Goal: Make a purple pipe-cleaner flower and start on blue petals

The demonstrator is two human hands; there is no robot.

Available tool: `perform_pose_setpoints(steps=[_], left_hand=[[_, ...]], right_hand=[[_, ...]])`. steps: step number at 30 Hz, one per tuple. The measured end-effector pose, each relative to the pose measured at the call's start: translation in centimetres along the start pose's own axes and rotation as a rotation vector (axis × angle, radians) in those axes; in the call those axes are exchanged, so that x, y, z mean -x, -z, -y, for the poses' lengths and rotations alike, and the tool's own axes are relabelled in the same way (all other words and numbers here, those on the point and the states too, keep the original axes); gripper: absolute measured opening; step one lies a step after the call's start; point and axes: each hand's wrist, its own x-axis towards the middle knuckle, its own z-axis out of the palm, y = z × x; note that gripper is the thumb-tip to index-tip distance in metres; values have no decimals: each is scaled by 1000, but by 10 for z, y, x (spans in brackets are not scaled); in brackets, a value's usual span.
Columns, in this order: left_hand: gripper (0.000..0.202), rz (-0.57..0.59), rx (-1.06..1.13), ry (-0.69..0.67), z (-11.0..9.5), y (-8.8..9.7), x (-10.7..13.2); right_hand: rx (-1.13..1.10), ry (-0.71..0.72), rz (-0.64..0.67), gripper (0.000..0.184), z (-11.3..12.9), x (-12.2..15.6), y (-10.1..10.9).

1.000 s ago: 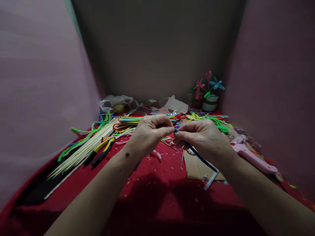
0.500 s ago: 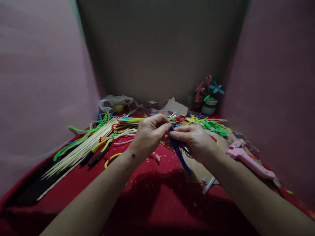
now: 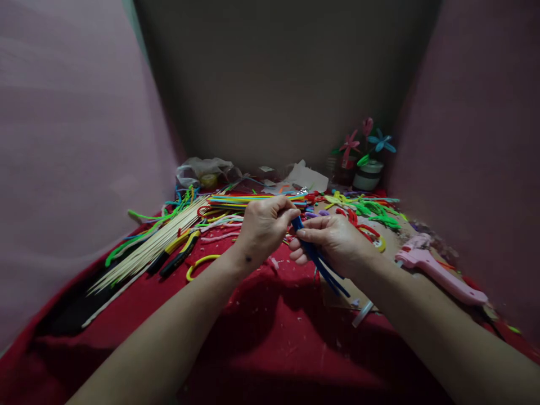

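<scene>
A small bundle of dark blue pipe cleaners (image 3: pixel 321 264) hangs down and to the right between my two hands, above the red cloth. My left hand (image 3: pixel 270 222) pinches its upper end between thumb and fingers. Just below that, my right hand (image 3: pixel 335 239) grips the same bundle between thumb and forefinger, its other fingers curled loosely behind. The loose ends fan slightly apart below my right hand. Behind my hands lies a stack of coloured sticks (image 3: pixel 236 199).
Left lie wooden sticks (image 3: pixel 156 244), yellow-and-black pliers (image 3: pixel 181 253) and a yellow ring-shaped piece (image 3: pixel 196 269). Right are a pink glue gun (image 3: pixel 442 275), green pipe cleaners (image 3: pixel 379 214) and a glue stick (image 3: pixel 363 314). Pipe-cleaner flowers (image 3: pixel 381 140) stand in a jar (image 3: pixel 368 175) at the back.
The blue bundle now lies straighter, its loose ends reaching further right. Both hands still hold it near its top. The whole view has shifted slightly.
</scene>
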Motion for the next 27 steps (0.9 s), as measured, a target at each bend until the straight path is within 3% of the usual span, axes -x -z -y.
perform_pose_setpoints(steps=[3,7,9,15,22,27], left_hand=[[10,20,29,15,2,0,-1],[19,309,398,235,4,5,-6],[22,372,489,302,5,5,-6],[26,332,613,454,12,2,-8],[24,294,571,377,17,0,-9],[19,371,678,393,23,-1,-10]], right_hand=[[7,0,-6,10,-1,0,1],[10,13,9,11,1,1,3],[-5,4,16,10,2,1,5],[-52,11,54,7,1,0,7],[-76,20,-3,12,1,1,4],[-104,25,67,13,-1,-2,10]])
